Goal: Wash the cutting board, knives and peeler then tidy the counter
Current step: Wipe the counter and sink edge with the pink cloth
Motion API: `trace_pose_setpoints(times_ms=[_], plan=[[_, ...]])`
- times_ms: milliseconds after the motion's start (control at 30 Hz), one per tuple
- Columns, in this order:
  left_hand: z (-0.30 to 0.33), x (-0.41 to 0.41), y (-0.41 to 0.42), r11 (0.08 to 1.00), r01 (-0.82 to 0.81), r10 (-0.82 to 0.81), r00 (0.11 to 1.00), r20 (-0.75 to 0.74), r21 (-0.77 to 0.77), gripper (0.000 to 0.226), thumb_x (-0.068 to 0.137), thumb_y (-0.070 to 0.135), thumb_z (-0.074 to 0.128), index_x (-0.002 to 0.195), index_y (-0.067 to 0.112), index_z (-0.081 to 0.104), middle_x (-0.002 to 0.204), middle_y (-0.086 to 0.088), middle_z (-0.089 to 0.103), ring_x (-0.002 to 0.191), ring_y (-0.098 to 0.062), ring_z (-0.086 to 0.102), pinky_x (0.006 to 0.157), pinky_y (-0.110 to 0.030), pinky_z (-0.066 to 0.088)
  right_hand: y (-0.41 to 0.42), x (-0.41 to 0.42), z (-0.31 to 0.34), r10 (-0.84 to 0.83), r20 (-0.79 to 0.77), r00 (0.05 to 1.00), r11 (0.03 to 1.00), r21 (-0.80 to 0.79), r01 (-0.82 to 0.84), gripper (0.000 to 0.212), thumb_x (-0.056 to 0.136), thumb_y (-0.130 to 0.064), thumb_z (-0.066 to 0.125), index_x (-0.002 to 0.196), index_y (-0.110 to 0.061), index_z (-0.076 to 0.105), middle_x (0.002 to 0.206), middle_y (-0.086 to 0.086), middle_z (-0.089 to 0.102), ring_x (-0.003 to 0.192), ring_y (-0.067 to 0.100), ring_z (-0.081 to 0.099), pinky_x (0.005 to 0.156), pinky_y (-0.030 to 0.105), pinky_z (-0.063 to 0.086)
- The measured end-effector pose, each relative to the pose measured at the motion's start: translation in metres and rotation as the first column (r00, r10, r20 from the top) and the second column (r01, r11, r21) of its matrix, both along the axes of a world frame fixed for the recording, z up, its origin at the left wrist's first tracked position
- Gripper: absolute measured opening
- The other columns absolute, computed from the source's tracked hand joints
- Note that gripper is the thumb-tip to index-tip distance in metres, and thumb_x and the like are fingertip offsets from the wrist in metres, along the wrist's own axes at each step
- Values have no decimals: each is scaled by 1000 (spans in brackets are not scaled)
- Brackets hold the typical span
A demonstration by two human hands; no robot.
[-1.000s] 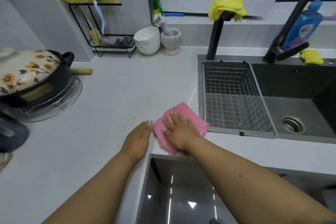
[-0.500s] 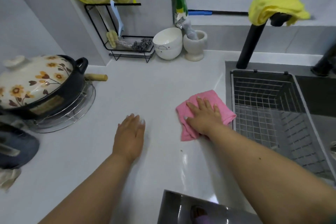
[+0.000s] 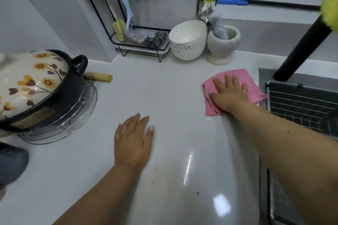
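From the head camera, the right hand (image 3: 229, 95) lies flat, fingers straight and spread, pressing a folded pink cloth (image 3: 236, 90) onto the glossy white worktop (image 3: 164, 86) near its back right part, just beside the rim of the sink's dark wire basket (image 3: 301, 102). The left hand (image 3: 132, 142) rests palm down and relaxed on the bare worktop towards the front, gripping nothing, well apart from the cloth. No cutting board, knife or peeler can be made out here, so the step in hand looks like the tidying: wiping the counter.

Faint brownish smears (image 3: 155, 175) and a dark speck (image 3: 197, 193) sit near the front edge, so the cloth should probably travel there in overlapping strokes, with even palm pressure, carrying crumbs towards the sink rather than off the edge.

At the back edge stand a white ceramic bowl (image 3: 188, 40) and a pale stone mortar (image 3: 222, 44); wiping close to them calls for care. A floral-lidded black pot (image 3: 36, 86) sits on a wire trivet (image 3: 73, 120) at the left edge.
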State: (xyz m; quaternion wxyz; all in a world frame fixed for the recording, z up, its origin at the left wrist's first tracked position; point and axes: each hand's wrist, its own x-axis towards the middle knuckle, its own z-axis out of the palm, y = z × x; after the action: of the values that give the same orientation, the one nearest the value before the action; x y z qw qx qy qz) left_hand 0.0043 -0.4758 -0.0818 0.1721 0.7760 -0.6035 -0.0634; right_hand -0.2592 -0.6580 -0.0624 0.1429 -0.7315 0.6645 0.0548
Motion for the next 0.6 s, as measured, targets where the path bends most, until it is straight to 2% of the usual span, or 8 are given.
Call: trace_pose_setpoints(times_ms=[100,200,300,400,500,600], plan=[[0,1,-1,1000,3,-3,1000,-7,-9,73,89,62,12,142,25,45,150,5,41,141,-14,29,118,-38,15,-8,28,-2,31,-27,999,999,-19,-32,66,94,-57,23,151,-33,0,160,6,-10,147,29,-10,116,51,-8],[0,1,-2,1000,3,-3,1000,-15,-7,76,88,63,12,147,22,37,151,7,39,142,-12,28,119,-35,12,-12,66,-2,151,-21,988,988,-37,-152,67,94,-58,21,151,-32,0,160,6,-10,147,28,-11,116,51,-8],[1,4,-4,999,-3,1,998,-59,-33,77,87,62,16,147,19,37,148,3,42,139,-14,33,118,-37,15,1,112,-2,308,8,951,951,-26,-308,68,93,-61,19,151,-33,-1,160,4,-11,146,26,-13,117,51,-9],[3,9,-3,992,-48,16,964,-264,-115,76,86,60,26,145,13,39,146,-3,45,135,-18,40,115,-41,25,34,146,-7,450,46,892,893,-37,-449,71,89,-68,16,151,-35,0,160,0,-11,146,22,-14,117,50,-10],[8,12,2,977,-139,36,851,-524,-160,80,80,60,34,144,13,40,144,-1,46,130,-9,43,111,-26,29,66,146,-9,554,26,832,832,-50,-553,73,88,-71,19,150,-38,0,160,-3,-11,146,20,-13,116,49,-11],[11,13,10,964,-191,46,802,-596,-183,76,80,57,40,143,14,42,144,0,46,131,-9,42,110,-24,28,86,116,-8,600,20,800,799,-80,-596,68,90,-68,22,149,-42,0,160,-6,-9,147,17,-12,116,49,-13]])
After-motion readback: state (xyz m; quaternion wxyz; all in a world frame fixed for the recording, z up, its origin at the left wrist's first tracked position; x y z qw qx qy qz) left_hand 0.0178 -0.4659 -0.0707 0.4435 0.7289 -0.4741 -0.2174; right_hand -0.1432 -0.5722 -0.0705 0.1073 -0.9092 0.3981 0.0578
